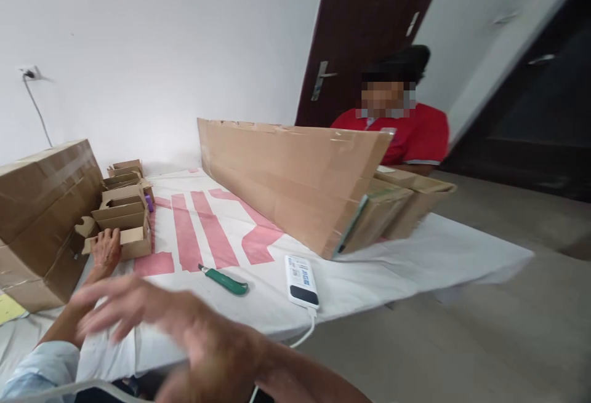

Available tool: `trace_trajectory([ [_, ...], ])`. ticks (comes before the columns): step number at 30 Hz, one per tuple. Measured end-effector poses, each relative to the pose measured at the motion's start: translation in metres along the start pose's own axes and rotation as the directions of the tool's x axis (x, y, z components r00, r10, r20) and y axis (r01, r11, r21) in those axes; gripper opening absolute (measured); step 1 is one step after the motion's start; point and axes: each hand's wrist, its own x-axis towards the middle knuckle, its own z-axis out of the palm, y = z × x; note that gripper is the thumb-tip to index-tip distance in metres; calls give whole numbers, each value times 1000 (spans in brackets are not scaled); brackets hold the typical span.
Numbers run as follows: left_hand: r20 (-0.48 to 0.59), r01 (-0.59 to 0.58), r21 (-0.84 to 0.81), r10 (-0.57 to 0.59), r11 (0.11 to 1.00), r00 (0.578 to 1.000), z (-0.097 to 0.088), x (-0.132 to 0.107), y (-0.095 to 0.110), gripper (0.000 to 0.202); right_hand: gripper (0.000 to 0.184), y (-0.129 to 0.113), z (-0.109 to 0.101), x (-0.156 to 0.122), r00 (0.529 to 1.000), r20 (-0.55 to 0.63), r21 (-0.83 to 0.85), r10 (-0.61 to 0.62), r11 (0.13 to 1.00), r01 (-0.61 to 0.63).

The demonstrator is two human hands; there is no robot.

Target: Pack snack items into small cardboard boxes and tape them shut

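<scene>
At the left of the head view, my left hand [107,248] has its fingers curled over the near wall of a small open cardboard box [136,244]. A flap stands up at the box's back, and its inside is partly hidden. My right hand [184,329], blurred by motion, is raised in the foreground above the table's near edge. Its fingers are apart and hold nothing. Beyond it, a green utility knife [226,281] lies on the white and red cloth. To the right of the knife lies a white power bank [301,279] with a cable plugged in.
Behind the small box, several other open boxes [124,175] stand in a row beside a large carton [50,206]. A long cardboard panel [286,175] stands across the table [443,267], with more cardboard behind it. Opposite sits a person in a red shirt [425,132].
</scene>
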Motion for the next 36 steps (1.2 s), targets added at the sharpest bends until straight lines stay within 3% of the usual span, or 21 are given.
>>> trace_trajectory([
  [2,-2,-8,-25,8,1000,1000,2,-4,-3,34,45,28,-9,4,977,-208,-121,-52,992,27],
  [3,-3,-11,-34,11,999,1000,2,-7,-4,38,38,47,-15,0,945,-321,-235,-55,972,-23],
  [5,-3,-19,-61,19,998,1000,4,-11,-7,45,26,94,-30,-17,884,-467,-498,-17,831,-247],
  [7,0,-22,-92,22,995,1000,4,-15,-8,51,21,140,-45,-43,855,-501,-642,134,605,-471],
  [10,9,-7,-132,8,991,1000,3,-23,-6,56,21,194,-62,-85,769,-548,-731,330,258,-632],
  [12,12,6,-151,-4,989,1000,1,-30,-3,56,25,221,-69,-109,732,-557,-750,391,142,-646],
  [14,10,18,-162,-17,987,1000,-2,-35,-2,56,28,242,-72,-128,734,-554,-770,394,92,-631],
  [17,-6,22,-177,-23,984,1000,-7,-44,-4,59,28,269,-76,-144,763,-556,-794,330,58,-605],
  [20,-44,6,-206,-15,979,999,-16,-61,-5,60,27,284,-80,-152,814,-521,-820,258,116,-561],
  [22,-72,-16,-232,-1,973,997,-22,-80,-5,56,28,287,-82,-154,830,-508,-820,231,163,-548],
  [25,-76,-19,-266,-2,964,997,-28,-124,-12,32,32,287,-83,-156,834,-518,-807,189,214,-550],
  [27,-51,33,-279,-50,960,997,-29,-159,-27,17,33,287,-83,-158,839,-519,-802,163,246,-544],
  [30,-17,214,-277,-227,937,974,-33,-209,-71,19,31,288,-83,-159,845,-515,-802,142,267,-533],
  [33,12,471,-249,-483,847,875,-39,-243,-133,16,27,290,-82,-160,847,-518,-810,115,252,-530],
  [36,48,715,-203,-722,669,690,-48,-255,-195,31,25,292,-80,-161,843,-530,-810,94,238,-536],
])
